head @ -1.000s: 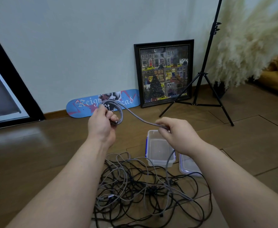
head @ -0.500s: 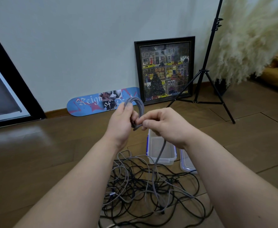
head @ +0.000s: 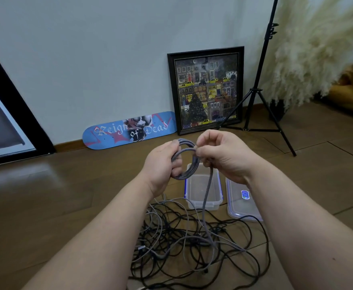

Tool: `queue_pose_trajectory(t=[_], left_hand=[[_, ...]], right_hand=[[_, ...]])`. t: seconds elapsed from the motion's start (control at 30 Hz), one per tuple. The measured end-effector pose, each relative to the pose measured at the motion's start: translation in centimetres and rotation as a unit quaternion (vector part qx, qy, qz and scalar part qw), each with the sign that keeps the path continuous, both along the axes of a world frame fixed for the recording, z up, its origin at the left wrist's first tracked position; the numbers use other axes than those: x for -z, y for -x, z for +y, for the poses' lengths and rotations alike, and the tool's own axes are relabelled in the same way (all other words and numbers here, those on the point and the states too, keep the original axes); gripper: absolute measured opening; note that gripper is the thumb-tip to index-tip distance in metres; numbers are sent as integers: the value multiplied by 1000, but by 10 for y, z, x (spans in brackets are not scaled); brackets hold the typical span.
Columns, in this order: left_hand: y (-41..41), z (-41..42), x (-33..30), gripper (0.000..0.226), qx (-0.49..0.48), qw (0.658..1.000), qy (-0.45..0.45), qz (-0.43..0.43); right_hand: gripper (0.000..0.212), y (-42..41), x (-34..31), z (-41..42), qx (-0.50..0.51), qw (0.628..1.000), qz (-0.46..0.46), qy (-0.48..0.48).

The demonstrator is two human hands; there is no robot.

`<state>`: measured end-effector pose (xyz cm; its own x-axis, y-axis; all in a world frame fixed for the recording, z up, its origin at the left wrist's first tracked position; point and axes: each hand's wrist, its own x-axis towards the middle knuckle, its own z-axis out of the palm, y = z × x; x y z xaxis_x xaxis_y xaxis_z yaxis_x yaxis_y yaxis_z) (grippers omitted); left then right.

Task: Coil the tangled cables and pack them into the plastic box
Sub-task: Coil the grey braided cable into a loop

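Note:
My left hand [head: 161, 166] grips a small coil of grey braided cable [head: 187, 162], several loops held upright in front of me. My right hand [head: 221, 155] pinches the same cable at the coil's top right edge. The cable's free length [head: 208, 197] hangs down from my right hand into the tangled pile of black and grey cables [head: 196, 248] on the floor. Behind the pile stands the clear plastic box [head: 217, 200], open, with blue clips on its left side. Its lid [head: 242, 206] lies flat to the right of it.
A blue skateboard deck [head: 129, 129] and a framed picture [head: 208, 90] lean against the wall. A black tripod stand [head: 259, 95] and pale pampas grass [head: 313, 49] are at the right. A dark door frame [head: 14, 105] is at the left. The floor is brown wood.
My hands came together from apart and wound more cable: one loose loop has become a coil of several loops in my left hand. The view tilted down slightly.

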<state>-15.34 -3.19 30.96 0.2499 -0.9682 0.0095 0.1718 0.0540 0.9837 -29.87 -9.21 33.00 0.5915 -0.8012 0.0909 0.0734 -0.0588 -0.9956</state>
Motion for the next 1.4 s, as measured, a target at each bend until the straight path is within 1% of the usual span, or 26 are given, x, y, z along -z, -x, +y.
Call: queue_pose_trajectory(t=[0.07,0.13,0.23,0.27,0.37,0.43,0.47,0.5,0.6,0.67,0.77,0.87,0.93,0.97,1.13,1.2,1.3,1.33,1.4], left_hand=[[-1,2,-1,37,6,1000,-8,10],[-1,2,-1,33,25,1000,-5,6],[-1,2,-1,15,58,997,17,-48],[-1,2,-1,13,65,996,19,-59],[-4,3,-3,23,70,996,16,-55],[-3,5,-7,28,72,997,16,-31],[-2,6,-8,30,73,997,16,-14],[-1,6,-10,32,73,997,16,5],[1,7,-12,35,68,996,21,57],[1,6,-12,35,50,996,25,63],[1,4,-8,33,13,999,38,-7],[2,2,-5,33,-10,994,54,-92],[4,2,-4,32,-18,992,56,-115],[4,2,-4,31,-15,992,53,-110],[8,6,-7,18,30,999,25,-1],[8,6,-7,21,21,999,26,10],[11,4,-6,26,5,999,32,21],[11,4,-6,27,0,999,33,23],[11,3,-7,29,-10,999,34,25]], right_hand=[[19,3,3,-2,32,999,4,22],[17,0,6,-3,96,992,18,76],[20,-6,11,-6,178,973,19,148],[19,-7,12,-7,194,967,18,164],[16,-9,17,-8,215,959,18,182],[11,-12,18,-7,217,960,6,179],[6,-14,19,-6,205,963,-4,173],[6,-16,18,-3,184,970,-16,157],[21,-22,20,5,111,989,-37,93],[24,-23,20,9,92,993,-43,65],[32,-25,21,11,88,994,-60,33],[27,-29,20,11,88,992,-86,11],[25,-31,19,9,91,991,-98,-3],[26,-31,19,7,94,991,-100,-7],[32,-27,19,4,106,989,-107,-6],[30,-27,20,4,110,988,-111,11],[14,-26,19,5,148,983,-87,71],[13,-25,18,5,161,979,-81,90],[24,-23,19,6,179,972,-63,140]])
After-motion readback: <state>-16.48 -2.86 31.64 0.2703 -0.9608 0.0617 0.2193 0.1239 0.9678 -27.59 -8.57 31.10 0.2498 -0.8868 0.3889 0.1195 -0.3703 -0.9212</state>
